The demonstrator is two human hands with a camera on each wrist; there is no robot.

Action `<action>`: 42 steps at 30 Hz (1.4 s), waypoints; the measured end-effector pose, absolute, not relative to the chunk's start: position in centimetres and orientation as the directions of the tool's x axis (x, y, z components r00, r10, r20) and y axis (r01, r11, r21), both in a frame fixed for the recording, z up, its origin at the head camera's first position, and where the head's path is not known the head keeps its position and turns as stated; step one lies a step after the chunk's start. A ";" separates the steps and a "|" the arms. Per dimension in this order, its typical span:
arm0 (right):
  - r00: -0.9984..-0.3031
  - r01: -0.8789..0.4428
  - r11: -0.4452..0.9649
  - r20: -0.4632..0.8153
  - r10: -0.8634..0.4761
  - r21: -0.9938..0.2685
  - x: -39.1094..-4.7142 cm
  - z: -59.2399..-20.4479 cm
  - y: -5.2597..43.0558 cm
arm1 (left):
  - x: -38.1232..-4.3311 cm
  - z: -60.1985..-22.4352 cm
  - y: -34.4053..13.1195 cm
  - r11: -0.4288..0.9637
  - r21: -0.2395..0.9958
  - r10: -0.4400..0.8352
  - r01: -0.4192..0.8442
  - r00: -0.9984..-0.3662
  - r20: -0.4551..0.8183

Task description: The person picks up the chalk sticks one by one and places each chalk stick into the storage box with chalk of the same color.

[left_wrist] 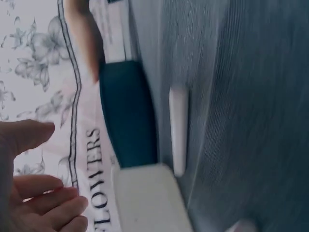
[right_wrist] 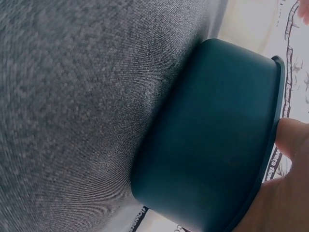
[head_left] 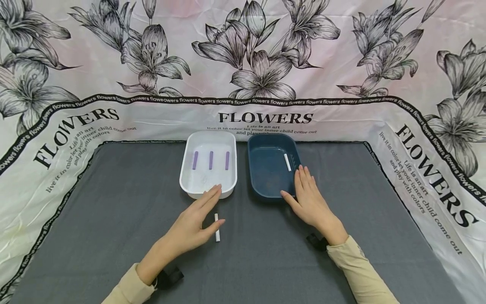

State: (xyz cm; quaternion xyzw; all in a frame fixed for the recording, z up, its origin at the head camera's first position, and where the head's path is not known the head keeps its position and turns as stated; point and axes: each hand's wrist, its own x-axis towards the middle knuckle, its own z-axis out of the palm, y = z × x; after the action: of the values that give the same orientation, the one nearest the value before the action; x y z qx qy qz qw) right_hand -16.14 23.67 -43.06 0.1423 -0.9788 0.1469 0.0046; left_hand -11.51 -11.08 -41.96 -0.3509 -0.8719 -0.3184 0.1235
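My left hand (head_left: 193,223) hovers at the near rim of a white tub (head_left: 183,177), fingers straight and thumb spread, holding nothing. Under its thumb, on the grey cloth, lies a white chalk stick (head_left: 217,233), which also shows in the left wrist view (left_wrist: 178,130). Inside the white tub three purple chalk sticks (head_left: 211,160) lie side by side, spaced apart. My right hand (head_left: 313,204) rests at the near right corner of a dark blue tub (head_left: 265,192), fingers extended along its side and thumb at the near rim. One white chalk stick (head_left: 287,162) lies inside the blue tub, against its right side.
The two tubs stand side by side with a narrow gap between them. Grey cloth (head_left: 114,219) covers the table, bordered by a white flower-printed cloth (head_left: 262,116) with lettering behind the tubs and along both sides.
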 end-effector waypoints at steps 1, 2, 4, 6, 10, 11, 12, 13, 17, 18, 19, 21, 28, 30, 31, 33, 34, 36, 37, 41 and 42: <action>-0.960 -0.278 0.917 0.046 -0.277 -0.286 -16.1 -43.0 23.7 | -11.3 -42.2 -10.8 0.537 0.492 0.518 0.685 -0.728 0.449; -0.960 -0.277 0.917 0.043 -0.276 -0.286 -16.1 -43.0 23.7 | -11.0 -42.5 -10.6 0.520 0.523 0.502 0.675 -0.737 0.452; -0.960 -0.277 0.917 0.040 -0.278 -0.287 -16.2 -43.0 23.6 | -10.6 -43.2 -10.2 0.492 0.576 0.453 0.653 -0.757 0.471; -0.959 -0.279 0.916 0.039 -0.280 -0.289 -16.2 -43.0 23.6 | -10.2 -43.9 -9.7 0.456 0.636 0.397 0.623 -0.782 0.481; -0.959 -0.278 0.915 0.040 -0.279 -0.292 -16.2 -43.0 23.6 | -9.4 -45.2 -9.1 0.416 0.735 0.293 0.535 -0.844 0.449; -0.959 -0.278 0.915 0.041 -0.279 -0.292 -16.2 -43.0 23.6 | -9.3 -45.4 -9.0 0.412 0.755 0.274 0.510 -0.859 0.432; -0.960 -0.278 0.916 0.041 -0.279 -0.291 -16.2 -43.0 23.6 | -9.1 -45.7 -9.0 0.415 0.769 0.259 0.487 -0.873 0.413; -0.960 -0.277 0.916 0.042 -0.277 -0.288 -16.2 -42.9 23.7 | -9.0 -45.9 -8.9 0.418 0.782 0.247 0.462 -0.886 0.392; -0.958 -0.283 0.915 0.047 -0.281 -0.289 -16.3 -42.9 23.6 | -8.7 -46.8 -8.7 0.448 0.806 0.229 0.386 -0.921 0.314; -0.959 -0.282 0.915 0.047 -0.281 -0.287 -16.3 -42.9 23.6 | -8.7 -47.1 -8.7 0.457 0.804 0.233 0.379 -0.924 0.304; -0.959 -0.281 0.916 0.047 -0.279 -0.287 -16.3 -43.0 23.6 | -8.6 -47.4 -8.7 0.468 0.800 0.239 0.375 -0.925 0.294; -0.960 -0.277 0.918 0.050 -0.274 -0.286 -16.3 -43.0 23.6 | -8.5 -47.8 -8.6 0.500 0.780 0.247 0.377 -0.925 0.289; -0.960 -0.279 0.916 0.050 -0.277 -0.288 -16.3 -43.2 23.6 | -8.1 -48.1 -8.7 0.570 0.745 0.270 0.346 -0.935 0.228; -0.960 -0.279 0.916 0.047 -0.277 -0.288 -16.3 -43.2 23.6 | -8.0 -48.1 -8.7 0.576 0.734 0.294 0.360 -0.929 0.225; -0.960 -0.278 0.916 0.046 -0.277 -0.289 -16.3 -43.2 23.6 | -8.0 -48.1 -8.8 0.583 0.724 0.306 0.369 -0.925 0.225; -0.960 -0.276 0.917 0.043 -0.275 -0.290 -16.2 -43.2 23.6 | -7.9 -48.1 -8.8 0.595 0.710 0.319 0.376 -0.922 0.221; -0.961 -0.275 0.917 0.042 -0.274 -0.289 -16.2 -43.2 23.6 | -7.9 -48.1 -8.9 0.600 0.705 0.324 0.379 -0.920 0.220; -0.961 -0.273 0.918 0.041 -0.273 -0.288 -16.2 -43.2 23.6 | -8.0 -48.1 -8.9 0.605 0.698 0.328 0.383 -0.919 0.220; -0.961 -0.273 0.918 0.041 -0.273 -0.288 -16.2 -43.3 23.6 | -8.0 -48.1 -8.9 0.605 0.697 0.329 0.385 -0.918 0.222; -0.961 -0.276 0.917 0.047 -0.274 -0.290 -16.3 -43.3 23.6 | -8.1 -48.1 -8.9 0.601 0.699 0.327 0.386 -0.918 0.226; -0.960 -0.277 0.916 0.047 -0.276 -0.290 -16.3 -43.3 23.6 | -8.1 -48.1 -8.9 0.602 0.701 0.324 0.382 -0.919 0.223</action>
State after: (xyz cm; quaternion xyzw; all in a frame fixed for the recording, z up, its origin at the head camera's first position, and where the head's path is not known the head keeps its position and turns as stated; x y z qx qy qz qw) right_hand -16.29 23.63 -43.25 0.1413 -0.9788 0.1486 0.0026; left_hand -8.11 -8.85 -48.12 -0.1974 -0.8942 -0.4000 0.0363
